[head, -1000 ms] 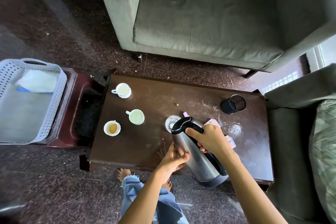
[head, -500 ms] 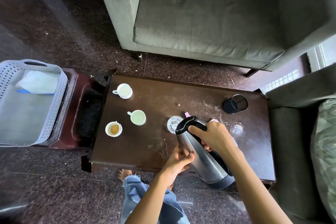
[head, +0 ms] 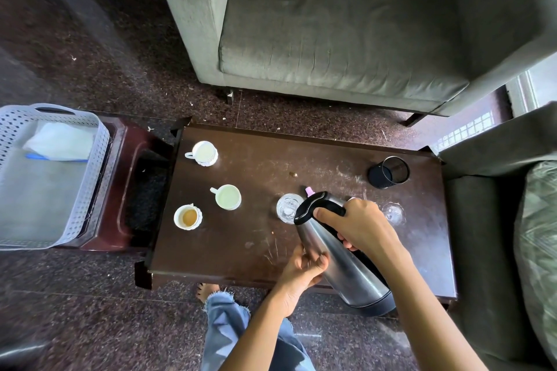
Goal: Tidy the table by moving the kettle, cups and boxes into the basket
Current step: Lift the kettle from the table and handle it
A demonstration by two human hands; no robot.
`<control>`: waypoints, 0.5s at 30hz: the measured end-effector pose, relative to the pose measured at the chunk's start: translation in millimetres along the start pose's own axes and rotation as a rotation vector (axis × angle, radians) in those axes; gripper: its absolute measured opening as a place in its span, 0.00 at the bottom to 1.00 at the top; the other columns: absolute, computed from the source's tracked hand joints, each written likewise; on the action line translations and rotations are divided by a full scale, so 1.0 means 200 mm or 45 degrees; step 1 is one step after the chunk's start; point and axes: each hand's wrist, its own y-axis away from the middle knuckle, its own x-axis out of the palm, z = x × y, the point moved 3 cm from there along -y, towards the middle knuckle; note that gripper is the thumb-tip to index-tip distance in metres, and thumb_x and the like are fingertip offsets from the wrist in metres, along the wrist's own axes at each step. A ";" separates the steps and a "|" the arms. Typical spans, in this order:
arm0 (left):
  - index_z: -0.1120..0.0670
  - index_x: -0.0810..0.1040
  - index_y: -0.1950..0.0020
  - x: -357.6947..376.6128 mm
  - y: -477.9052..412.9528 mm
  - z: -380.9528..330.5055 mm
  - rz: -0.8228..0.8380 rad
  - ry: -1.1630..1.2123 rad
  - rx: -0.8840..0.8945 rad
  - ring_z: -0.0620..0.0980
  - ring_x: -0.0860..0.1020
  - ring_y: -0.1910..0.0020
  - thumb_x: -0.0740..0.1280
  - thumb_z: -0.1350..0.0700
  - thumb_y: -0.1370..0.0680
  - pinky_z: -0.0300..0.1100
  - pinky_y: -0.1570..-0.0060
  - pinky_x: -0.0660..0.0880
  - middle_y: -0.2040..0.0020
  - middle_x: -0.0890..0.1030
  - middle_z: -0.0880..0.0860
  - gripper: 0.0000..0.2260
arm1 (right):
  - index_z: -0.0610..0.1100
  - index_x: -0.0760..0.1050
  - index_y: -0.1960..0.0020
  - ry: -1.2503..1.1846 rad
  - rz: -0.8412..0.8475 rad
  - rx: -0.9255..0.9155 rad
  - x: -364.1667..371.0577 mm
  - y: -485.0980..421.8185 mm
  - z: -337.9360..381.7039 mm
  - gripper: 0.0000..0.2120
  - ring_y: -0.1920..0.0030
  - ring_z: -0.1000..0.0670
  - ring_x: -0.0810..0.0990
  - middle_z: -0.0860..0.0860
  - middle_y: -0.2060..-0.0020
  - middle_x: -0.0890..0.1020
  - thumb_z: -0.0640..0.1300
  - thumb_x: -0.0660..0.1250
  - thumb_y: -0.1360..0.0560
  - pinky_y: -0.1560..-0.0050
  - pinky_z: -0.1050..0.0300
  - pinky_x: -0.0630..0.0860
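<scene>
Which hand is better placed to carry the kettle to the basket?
Right, probably. The right hand grips the kettle by its handle; the left hand only touches its side. The basket sits leftward.

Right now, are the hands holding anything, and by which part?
The right hand grips the tilted kettle by its black handle; the left hand touches its steel side.

On the table [head: 247, 238], the back cup [head: 202, 152], the middle cup [head: 228, 197] and the front cup [head: 188, 216] all sit left of the kettle [head: 340, 262]. A glass [head: 287, 208] is just beside the kettle's top. The basket [head: 99, 159] stands on a stool [head: 126, 190], left of the table.
</scene>
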 end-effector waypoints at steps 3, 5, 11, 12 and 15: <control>0.53 0.71 0.37 0.01 0.00 -0.01 -0.019 -0.002 -0.005 0.53 0.77 0.44 0.77 0.43 0.36 0.56 0.37 0.72 0.41 0.79 0.59 0.32 | 0.42 0.72 0.67 0.015 -0.003 0.011 -0.01 0.00 0.00 0.27 0.73 0.48 0.77 0.46 0.72 0.78 0.66 0.61 0.27 0.67 0.58 0.78; 0.54 0.70 0.36 0.01 0.01 -0.01 -0.022 -0.008 -0.002 0.52 0.77 0.43 0.76 0.43 0.36 0.55 0.37 0.73 0.42 0.79 0.57 0.33 | 0.42 0.72 0.67 0.021 -0.006 0.015 -0.01 0.00 0.00 0.27 0.73 0.48 0.77 0.47 0.72 0.78 0.66 0.61 0.27 0.68 0.58 0.77; 0.54 0.70 0.35 0.01 0.02 -0.02 -0.009 0.007 0.016 0.48 0.79 0.44 0.75 0.44 0.36 0.46 0.40 0.77 0.45 0.81 0.52 0.33 | 0.43 0.71 0.67 0.036 -0.024 0.008 -0.01 0.00 0.02 0.27 0.70 0.46 0.78 0.46 0.70 0.78 0.67 0.60 0.28 0.64 0.55 0.79; 0.53 0.69 0.34 0.01 0.02 -0.02 -0.008 0.008 0.020 0.47 0.79 0.43 0.75 0.44 0.36 0.45 0.41 0.77 0.45 0.81 0.51 0.34 | 0.43 0.72 0.66 0.045 -0.030 0.005 -0.01 0.00 0.03 0.27 0.70 0.46 0.78 0.46 0.70 0.79 0.67 0.61 0.28 0.63 0.55 0.80; 0.52 0.69 0.33 0.01 0.02 -0.02 -0.007 0.009 0.029 0.46 0.79 0.43 0.76 0.44 0.36 0.44 0.42 0.77 0.44 0.82 0.50 0.35 | 0.40 0.74 0.65 0.088 -0.127 -0.046 -0.02 0.01 0.05 0.26 0.66 0.44 0.81 0.42 0.68 0.82 0.63 0.64 0.28 0.61 0.52 0.81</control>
